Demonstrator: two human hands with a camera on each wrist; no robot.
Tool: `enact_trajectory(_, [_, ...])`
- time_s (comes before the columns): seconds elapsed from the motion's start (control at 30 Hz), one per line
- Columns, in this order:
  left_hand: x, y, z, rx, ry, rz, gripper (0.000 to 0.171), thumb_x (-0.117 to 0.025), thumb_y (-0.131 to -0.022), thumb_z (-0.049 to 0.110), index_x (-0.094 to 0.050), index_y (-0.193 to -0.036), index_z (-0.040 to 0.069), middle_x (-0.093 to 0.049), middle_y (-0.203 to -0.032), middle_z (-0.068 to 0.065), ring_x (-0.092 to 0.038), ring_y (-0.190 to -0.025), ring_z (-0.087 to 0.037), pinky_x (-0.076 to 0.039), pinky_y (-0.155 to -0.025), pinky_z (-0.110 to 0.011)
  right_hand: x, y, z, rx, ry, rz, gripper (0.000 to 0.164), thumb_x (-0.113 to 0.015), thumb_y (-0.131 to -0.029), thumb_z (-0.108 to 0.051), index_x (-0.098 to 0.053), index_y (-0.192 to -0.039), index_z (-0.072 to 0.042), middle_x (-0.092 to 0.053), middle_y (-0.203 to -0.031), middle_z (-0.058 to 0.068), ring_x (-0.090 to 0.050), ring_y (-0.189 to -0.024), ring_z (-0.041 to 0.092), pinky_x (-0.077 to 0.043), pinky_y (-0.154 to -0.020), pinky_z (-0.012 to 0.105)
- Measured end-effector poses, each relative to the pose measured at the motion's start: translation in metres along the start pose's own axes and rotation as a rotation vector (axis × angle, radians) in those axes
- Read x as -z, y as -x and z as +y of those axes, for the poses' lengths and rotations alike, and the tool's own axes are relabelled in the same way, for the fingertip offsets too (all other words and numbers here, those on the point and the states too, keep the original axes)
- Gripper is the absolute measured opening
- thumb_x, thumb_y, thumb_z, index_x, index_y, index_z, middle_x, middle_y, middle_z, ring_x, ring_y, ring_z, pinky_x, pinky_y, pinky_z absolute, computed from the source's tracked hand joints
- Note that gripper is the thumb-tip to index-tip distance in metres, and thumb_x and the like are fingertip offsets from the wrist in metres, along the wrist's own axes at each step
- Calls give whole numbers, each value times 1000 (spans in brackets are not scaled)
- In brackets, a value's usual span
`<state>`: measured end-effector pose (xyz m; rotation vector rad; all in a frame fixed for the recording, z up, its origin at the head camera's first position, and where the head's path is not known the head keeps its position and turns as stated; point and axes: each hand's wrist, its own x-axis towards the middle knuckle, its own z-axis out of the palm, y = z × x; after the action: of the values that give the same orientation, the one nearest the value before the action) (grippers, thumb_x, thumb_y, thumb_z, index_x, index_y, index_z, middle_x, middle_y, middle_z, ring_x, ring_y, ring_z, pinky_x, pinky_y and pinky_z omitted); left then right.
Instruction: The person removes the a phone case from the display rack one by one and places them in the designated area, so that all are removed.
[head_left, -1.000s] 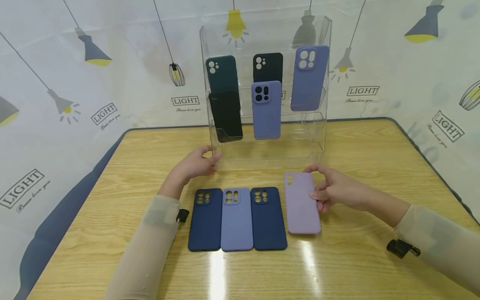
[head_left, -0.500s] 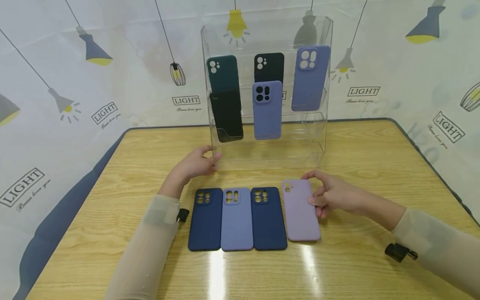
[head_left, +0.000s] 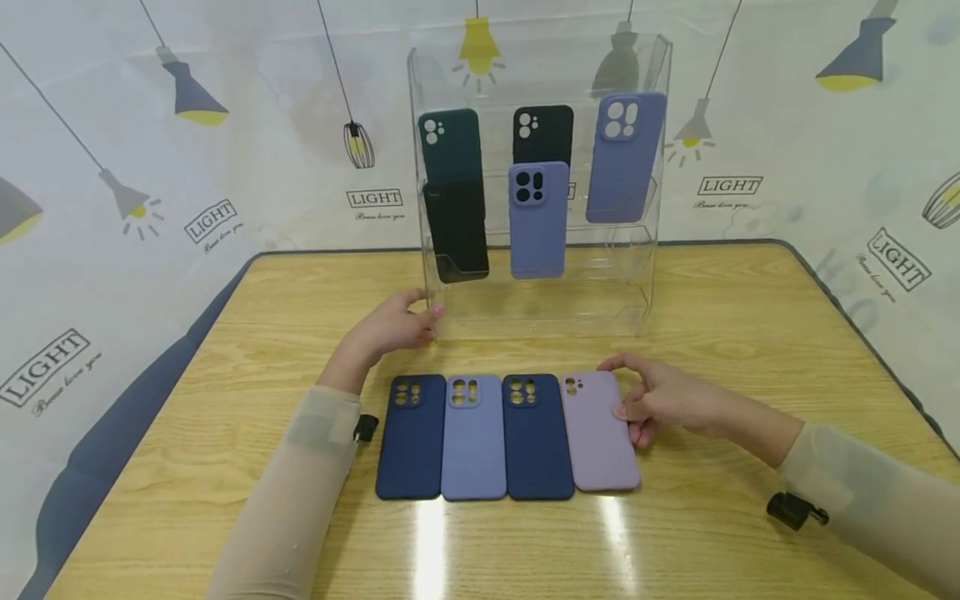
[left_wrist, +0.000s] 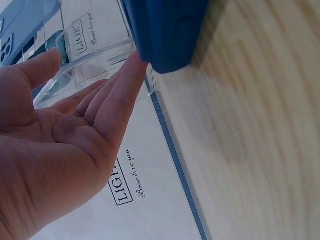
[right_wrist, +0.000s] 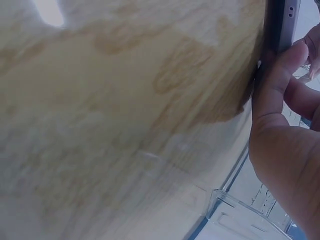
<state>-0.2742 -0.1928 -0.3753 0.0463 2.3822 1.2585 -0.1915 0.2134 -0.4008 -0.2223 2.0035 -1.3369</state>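
My right hand (head_left: 667, 398) pinches a pale pink phone case (head_left: 600, 433) by its right side and top corner. That case lies at the right end of a row, its left edge against a navy phone case (head_left: 536, 437). Further left are a lavender phone case (head_left: 474, 442) and another navy phone case (head_left: 411, 442). In the right wrist view my thumb and fingers meet the edge of the pink case (right_wrist: 287, 25). My left hand (head_left: 393, 323) rests at the lower left corner of a clear display stand (head_left: 540, 321); its fingers look extended in the left wrist view.
Tilted in the stand's tiers are a dark green phone case (head_left: 453, 150), black phone cases (head_left: 457, 233) and two lavender ones, including a lavender upper-right phone case (head_left: 626, 175). A lamp-print cloth (head_left: 300, 108) hangs behind the wooden table (head_left: 712, 533).
My right hand has drawn the pink phone case toward me and slightly left, bringing it level with the row and against the navy one. My left hand has stayed at the stand's corner.
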Motion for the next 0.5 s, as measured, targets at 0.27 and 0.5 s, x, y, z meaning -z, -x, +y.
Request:
enact_trajectory(0.27, [1, 0, -1, 3, -8, 1, 70, -49, -114, 40, -23, -169, 5, -71, -128, -22, -71, -116, -29, -57, -110, -45, 1, 1, -3, -21, 5, -37, 77, -67, -102, -5, -22, -164, -4, -72, -79, 14, -71, -63, 19, -66, -63, 35])
enact_trajectory(0.5, [0, 0, 0, -13, 18, -3, 69, -49, -115, 37, -23, -169, 4, -70, -126, -24, -70, -117, -30, -57, -111, -47, 3, 3, -5, -43, 70, -58, 80, -69, -104, -13, -20, -167, -8, -73, -82, 16, -74, -66, 22, -68, -66, 40])
